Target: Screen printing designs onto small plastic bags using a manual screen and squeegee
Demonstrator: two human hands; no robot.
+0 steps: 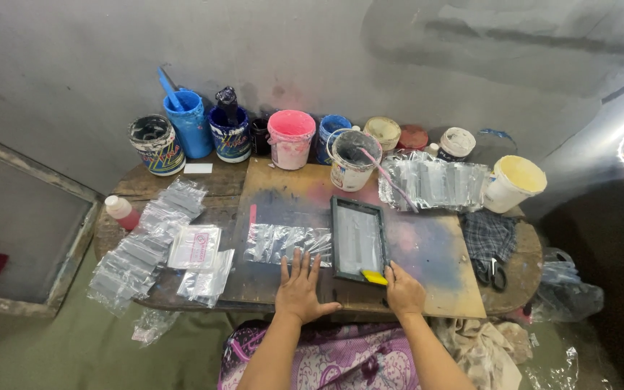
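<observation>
The person sits at a worn wooden table [146, 184], both hands down on a stained board [427, 253] laid over it. The left hand [300, 290] lies flat, fingers spread and holding nothing, its fingertips on the near edge of a clear plastic sleeve [287, 242] spread on the board. The right hand [403, 289] is closed around a small yellow squeegee [374, 276], pressed at the near end of a dark-framed printing screen [358, 238] that lies flat on the board just right of the sleeve. I judge the screen light but stiff in its frame, with a mesh that would tear easily, so best taken by the frame rails; the sleeve looks thin, limp and slippery, best pinned flat under the fingers. I count one screen, one squeegee and one sleeve under the hands. Along the wall stand about ten paint pots, among them a pink tub [291, 137] and a blue tub [189, 123]. One red bottle [120, 211] lies at the left by a heap of plastic bags [146, 249], more bags [435, 182] sit behind the screen, and one pair of scissors [492, 273] rests on a checked cloth [487, 235].
</observation>
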